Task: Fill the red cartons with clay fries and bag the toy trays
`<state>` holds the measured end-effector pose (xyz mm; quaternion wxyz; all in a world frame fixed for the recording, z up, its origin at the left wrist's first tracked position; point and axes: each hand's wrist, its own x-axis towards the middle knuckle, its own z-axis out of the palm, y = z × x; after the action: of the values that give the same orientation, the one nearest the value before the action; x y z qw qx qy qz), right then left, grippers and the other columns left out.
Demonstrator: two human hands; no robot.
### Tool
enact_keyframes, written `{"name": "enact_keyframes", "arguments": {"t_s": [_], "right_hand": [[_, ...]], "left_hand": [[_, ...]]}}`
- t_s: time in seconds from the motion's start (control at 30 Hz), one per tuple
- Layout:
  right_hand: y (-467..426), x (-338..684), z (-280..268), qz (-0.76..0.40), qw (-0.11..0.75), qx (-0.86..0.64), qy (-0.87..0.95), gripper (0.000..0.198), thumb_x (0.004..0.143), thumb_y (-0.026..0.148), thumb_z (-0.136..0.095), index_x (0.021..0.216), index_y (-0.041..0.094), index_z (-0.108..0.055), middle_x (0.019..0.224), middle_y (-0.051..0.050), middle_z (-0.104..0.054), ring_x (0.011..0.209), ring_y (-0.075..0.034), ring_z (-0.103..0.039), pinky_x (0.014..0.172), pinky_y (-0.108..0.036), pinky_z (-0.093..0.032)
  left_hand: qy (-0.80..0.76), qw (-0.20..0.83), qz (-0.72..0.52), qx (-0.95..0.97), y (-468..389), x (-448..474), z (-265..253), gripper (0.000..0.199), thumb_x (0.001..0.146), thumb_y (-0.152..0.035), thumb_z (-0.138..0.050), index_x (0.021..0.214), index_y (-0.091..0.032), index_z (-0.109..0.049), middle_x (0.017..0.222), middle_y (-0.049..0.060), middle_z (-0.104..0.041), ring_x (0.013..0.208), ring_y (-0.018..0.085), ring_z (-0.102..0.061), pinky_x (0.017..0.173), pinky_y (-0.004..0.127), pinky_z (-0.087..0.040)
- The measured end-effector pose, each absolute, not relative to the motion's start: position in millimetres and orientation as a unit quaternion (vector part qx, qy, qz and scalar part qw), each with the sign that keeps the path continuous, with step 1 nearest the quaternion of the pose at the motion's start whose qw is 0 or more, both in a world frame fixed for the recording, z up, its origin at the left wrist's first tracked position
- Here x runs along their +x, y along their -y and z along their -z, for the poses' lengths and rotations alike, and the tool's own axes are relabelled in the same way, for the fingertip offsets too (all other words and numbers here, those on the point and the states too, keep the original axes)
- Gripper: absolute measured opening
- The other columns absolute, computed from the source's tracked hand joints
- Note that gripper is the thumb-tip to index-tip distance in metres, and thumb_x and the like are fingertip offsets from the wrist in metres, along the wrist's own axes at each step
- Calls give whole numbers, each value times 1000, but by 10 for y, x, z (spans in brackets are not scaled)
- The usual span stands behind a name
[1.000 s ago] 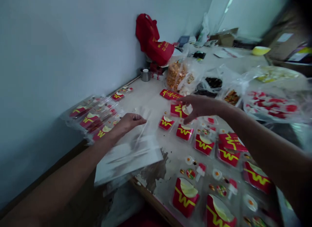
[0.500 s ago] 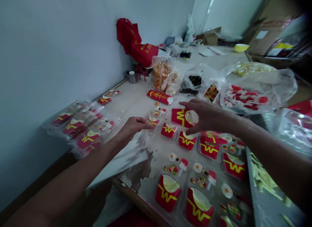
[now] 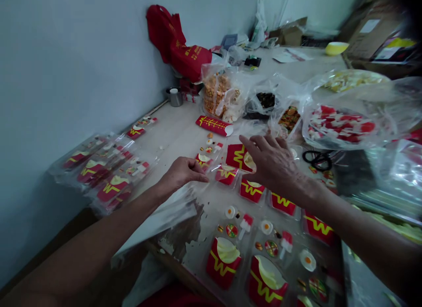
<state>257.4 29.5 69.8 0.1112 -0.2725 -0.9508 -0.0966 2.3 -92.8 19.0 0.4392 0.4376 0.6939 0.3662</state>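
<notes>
My left hand is closed in a pinch, thumb against forefinger, on what looks like the edge of a clear plastic bag. Just beyond it lies a small red fries-box piece with a yellow zigzag. My right hand hovers with fingers spread, holding nothing I can see. Beneath its fingertips is a larger red fries-box piece, partly covered by the hand. A row of similar pieces, including one fries piece, runs below the right hand. Plastic glare covers the nearest one.
Filled clear packets lie at left by the wall. Nearer me are fries sets in clear trays. Behind stand bags of small parts, one with red-and-white pieces, and a metal cup. Black scissors lie at right.
The view has shifted slightly. My right hand has moved a little, uncovering the scissors, and the blurred red piece beneath its wrist no longer shows. My left hand keeps its pinch.
</notes>
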Motion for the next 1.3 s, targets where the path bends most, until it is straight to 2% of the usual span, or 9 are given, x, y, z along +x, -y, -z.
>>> {"name": "enact_keyframes", "arguments": {"t_s": [0.23,0.4,0.6,0.7,0.83,0.97,1.1,1.2,1.3], "right_hand": [[-105,2427,-498,29,97,-272,957,98,77,52,-79,156,17,-33,136,-18,-57,120,-37,-49,95,-48,-38],[-81,2468,-455,-6,75,-284,956,97,74,51,-80,154,17,-37,140,-17,-55,120,-36,-50,96,-48,-39],[-47,2385,-434,16,83,-270,959,100,72,45,-84,154,15,-35,140,-20,-55,123,-38,-49,97,-50,-40],[-34,2393,-371,11,72,-245,967,101,69,44,-85,153,15,-38,139,-19,-56,122,-38,-50,98,-51,-39],[-47,2502,-249,-75,6,-142,987,101,61,43,-89,148,20,-46,135,-14,-60,118,-34,-55,101,-50,-40],[-61,2553,-195,-147,-19,-91,985,101,59,44,-89,148,23,-47,137,-12,-59,121,-32,-55,103,-47,-39],[20,2503,-200,-117,-23,-83,989,105,64,39,-87,155,21,-37,136,-14,-59,122,-33,-54,104,-48,-37],[124,2447,-206,-65,-21,-81,994,112,68,38,-84,161,24,-23,129,-13,-62,115,-33,-55,96,-46,-39],[213,2413,-201,-25,-13,-111,993,110,68,39,-83,161,28,-25,121,-11,-64,109,-34,-55,90,-45,-40]], "left_hand": [[-677,489,-323,446,809,-102,-78,39,49,-44,-93,68,-17,-72,66,-2,-68,64,13,-56,64,27,-40],[-713,467,-299,430,810,-159,-6,41,44,-46,-94,67,-18,-73,65,-2,-67,64,13,-55,63,27,-38],[-690,519,-283,417,847,14,-27,38,44,-42,-93,65,-19,-72,66,-2,-66,64,13,-54,61,27,-37],[-692,534,-312,372,853,5,-25,40,45,-40,-93,73,-19,-73,68,-2,-66,63,11,-52,61,26,-37],[-670,574,-302,361,888,-51,50,51,46,-40,-94,89,-18,-78,76,-1,-70,67,12,-56,65,25,-41],[-648,578,-281,407,947,-31,138,42,51,-36,-93,87,-19,-80,81,1,-75,73,15,-61,70,26,-45],[-597,614,-265,442,966,4,60,33,59,-35,-88,88,-22,-80,84,1,-76,76,16,-64,72,26,-46],[-570,621,-216,493,863,3,-112,32,59,-35,-88,87,-23,-81,80,0,-75,70,16,-64,68,26,-45],[-545,574,-151,592,708,-2,-293,25,59,-32,-88,80,-23,-80,73,-2,-73,67,17,-63,67,26,-45]]}}
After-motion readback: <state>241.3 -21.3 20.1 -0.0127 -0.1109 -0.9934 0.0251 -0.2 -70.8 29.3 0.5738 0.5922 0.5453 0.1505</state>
